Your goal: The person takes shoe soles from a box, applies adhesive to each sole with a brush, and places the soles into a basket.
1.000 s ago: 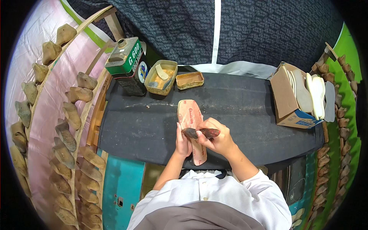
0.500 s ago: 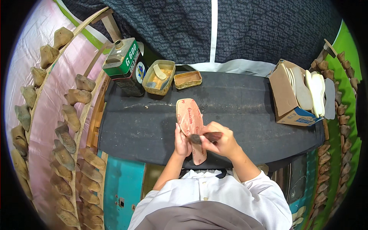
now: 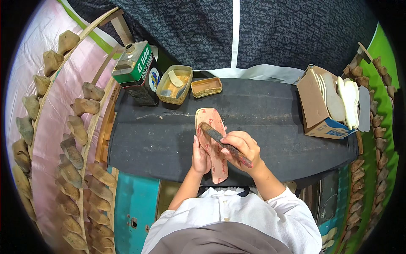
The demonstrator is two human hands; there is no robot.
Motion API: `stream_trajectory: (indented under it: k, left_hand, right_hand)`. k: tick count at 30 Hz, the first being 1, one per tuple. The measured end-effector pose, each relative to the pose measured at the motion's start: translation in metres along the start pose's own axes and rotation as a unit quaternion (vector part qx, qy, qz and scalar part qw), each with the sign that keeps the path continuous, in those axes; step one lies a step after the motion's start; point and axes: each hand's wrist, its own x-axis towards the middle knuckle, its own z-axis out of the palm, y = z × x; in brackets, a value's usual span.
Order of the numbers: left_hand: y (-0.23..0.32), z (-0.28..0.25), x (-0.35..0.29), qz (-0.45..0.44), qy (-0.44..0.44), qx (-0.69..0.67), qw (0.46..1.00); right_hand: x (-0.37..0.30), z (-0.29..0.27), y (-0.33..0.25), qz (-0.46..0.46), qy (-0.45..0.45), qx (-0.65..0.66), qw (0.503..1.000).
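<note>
Dark stick-like tool (image 3: pixel 215 135) clamped in the fingers of our right hand (image 3: pixel 243 146), we grip a pink sole-shaped piece (image 3: pixel 215 117), mid-frame, in our left hand (image 3: pixel 200 158), fingers partly hidden; a can (image 3: pixel 137 70) stands upper left, a carton (image 3: pixel 311 101) of soles (image 3: pixel 348 101) upper right.

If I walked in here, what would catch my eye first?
Probably the pink sole-shaped piece, held mid-picture by the left hand, with a dark stick-like tool in the right hand slanting over it. Next come the wooden foot-shaped forms lined up on racks at the left, then the cardboard box of pale insoles at the table's right end.
</note>
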Motion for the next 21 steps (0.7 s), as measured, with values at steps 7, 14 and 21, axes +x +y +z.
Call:
stream_trajectory:
  k: [7,14,21]
  left_hand:
    - [-0.007,-0.006,0.002,0.003,-0.039,-0.029,0.999]
    - [-0.007,-0.002,0.001,0.000,-0.024,0.006,1.000]
    - [-0.006,0.003,-0.003,-0.023,-0.024,0.010,0.999]
  right_hand:
    - [-0.011,0.002,-0.002,-0.026,-0.003,0.050,0.998]
    - [-0.006,-0.001,0.006,0.001,0.066,-0.011,0.998]
    - [-0.017,0.000,0.005,-0.041,0.008,0.066,0.997]
